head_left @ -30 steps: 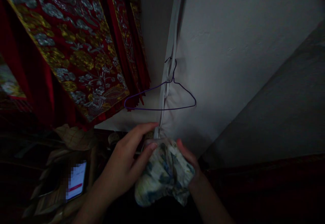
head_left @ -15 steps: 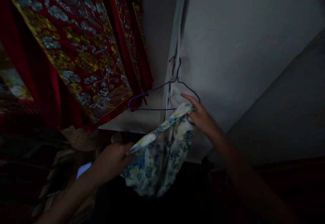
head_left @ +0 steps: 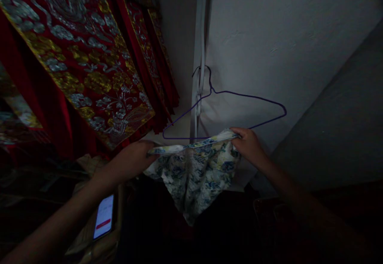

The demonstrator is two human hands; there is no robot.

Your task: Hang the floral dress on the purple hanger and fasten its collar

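- Fingers of the left hand [head_left: 136, 156] are clamped on one end of the floral garment [head_left: 199, 176], bunched at its top band.
- Over on the other end, the right hand [head_left: 248, 146] has its fingers closed on the same band, and the edge runs nearly straight between the two.
- Below it the white, blue and yellow cloth hangs down in folds to a point, low in the middle.
- Just above, the purple wire hanger [head_left: 212, 91] dangles by its hook from a white cord [head_left: 203, 24] before the pale wall [head_left: 257, 48]; the garment hides part of its bottom bar, and whether they touch, I can't tell.
- Upper left, red embroidered drapery [head_left: 89, 56] glints gold and silver.
- Lower left, a lit smartphone [head_left: 104, 216] lies face up.
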